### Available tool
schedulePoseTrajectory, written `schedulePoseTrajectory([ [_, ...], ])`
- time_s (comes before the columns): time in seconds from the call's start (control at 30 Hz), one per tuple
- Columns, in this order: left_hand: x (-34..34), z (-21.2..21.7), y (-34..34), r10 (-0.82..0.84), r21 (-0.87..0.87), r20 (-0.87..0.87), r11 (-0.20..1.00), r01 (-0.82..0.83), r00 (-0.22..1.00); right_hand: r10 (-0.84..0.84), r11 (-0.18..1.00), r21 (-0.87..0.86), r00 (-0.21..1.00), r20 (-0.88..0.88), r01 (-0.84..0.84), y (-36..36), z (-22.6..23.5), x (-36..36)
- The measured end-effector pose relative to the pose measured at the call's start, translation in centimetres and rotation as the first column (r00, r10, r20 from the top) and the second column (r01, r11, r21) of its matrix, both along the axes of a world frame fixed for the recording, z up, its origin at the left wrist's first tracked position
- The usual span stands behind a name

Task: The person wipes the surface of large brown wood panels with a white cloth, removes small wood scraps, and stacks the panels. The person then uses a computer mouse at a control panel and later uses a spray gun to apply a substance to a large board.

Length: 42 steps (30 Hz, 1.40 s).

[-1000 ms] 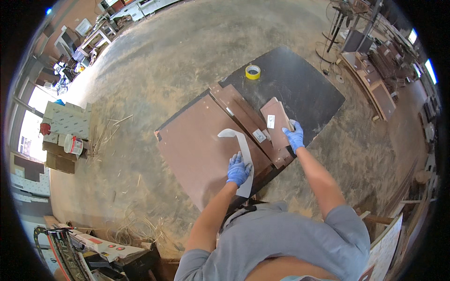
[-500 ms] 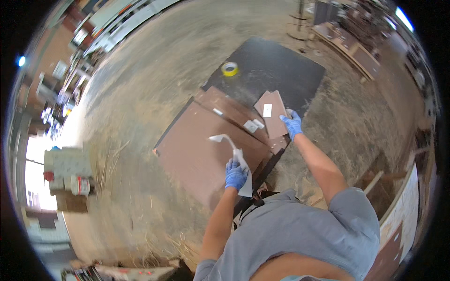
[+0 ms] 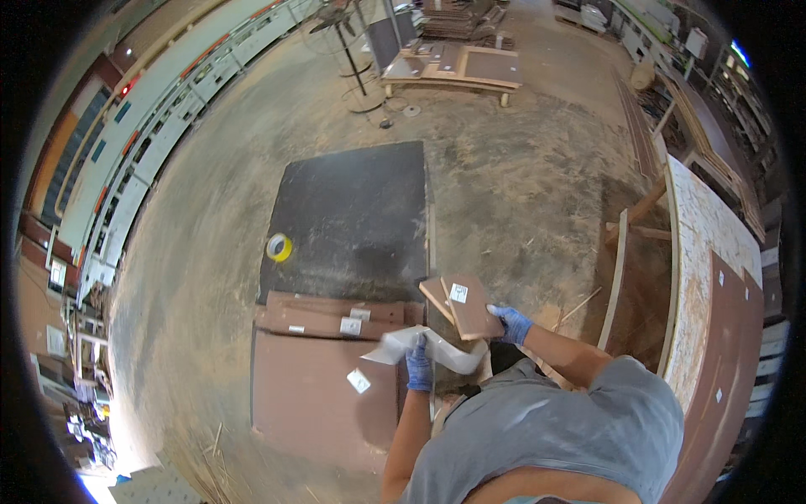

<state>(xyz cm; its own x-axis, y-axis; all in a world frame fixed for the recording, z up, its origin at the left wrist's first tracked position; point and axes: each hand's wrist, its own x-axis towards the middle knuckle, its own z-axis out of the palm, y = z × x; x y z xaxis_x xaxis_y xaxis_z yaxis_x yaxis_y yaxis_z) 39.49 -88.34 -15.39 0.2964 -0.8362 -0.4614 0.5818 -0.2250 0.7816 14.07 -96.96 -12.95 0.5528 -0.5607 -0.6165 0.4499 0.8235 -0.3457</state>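
Note:
My right hand (image 3: 512,324), in a blue glove, is closed on the edge of two small brown boards (image 3: 474,312), held up beside the stack and fanned slightly apart. The upper one bears a white label. My left hand (image 3: 418,365), also gloved, grips a limp, whitish strip of sheet (image 3: 456,356) that hangs out to both sides of the fingers. Under the left hand lies a large brown panel (image 3: 311,386) with a white label on it. Narrower brown boards (image 3: 281,312) with labels lie along its far edge.
Beyond the panels a black sheet (image 3: 361,202) lies on the dusty floor, with a yellow tape roll (image 3: 279,247) at its left edge. A fan stand (image 3: 357,76) and a low pallet of boards (image 3: 491,67) stand farther off. A board-topped wooden frame (image 3: 672,277) is at the right.
The view has swung to the right. The small boards have moved off the stack to its right, still in my right hand. The whitish strip has shifted and now spreads sideways from my left hand.

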Motion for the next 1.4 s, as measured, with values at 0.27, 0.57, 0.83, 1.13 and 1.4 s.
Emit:
schedulePoseTrajectory([
  [0.27,-13.0,2.9,-18.7,-0.128,0.024,-0.21,0.99,0.136,0.969,0.151,0.911,-0.345,0.961,-0.23,-0.225,-11.0,1.8,-11.3],
  [0.57,-22.6,0.9,-35.9,-0.434,0.051,-0.258,0.886,0.461,0.863,-0.115,0.639,-0.671,0.816,-0.566,-0.376,-27.0,2.7,-18.9],
  [0.83,-24.5,-1.5,-54.7,-0.523,-0.045,-0.171,0.851,0.524,0.835,-0.124,0.809,-0.512,0.769,-0.627,-0.287,-46.8,0.5,-20.1],
  [1.13,-23.3,3.9,-78.5,-0.643,0.047,-0.147,0.755,0.655,0.752,-0.173,0.908,-0.409,0.97,-0.171,0.09,-66.2,1.8,-19.7],
  [1.4,-25.5,2.2,-99.3,-0.596,0.114,-0.306,0.751,0.651,0.742,-0.307,0.919,-0.333,0.912,-0.274,0.21,-87.2,-2.8,-21.9],
])
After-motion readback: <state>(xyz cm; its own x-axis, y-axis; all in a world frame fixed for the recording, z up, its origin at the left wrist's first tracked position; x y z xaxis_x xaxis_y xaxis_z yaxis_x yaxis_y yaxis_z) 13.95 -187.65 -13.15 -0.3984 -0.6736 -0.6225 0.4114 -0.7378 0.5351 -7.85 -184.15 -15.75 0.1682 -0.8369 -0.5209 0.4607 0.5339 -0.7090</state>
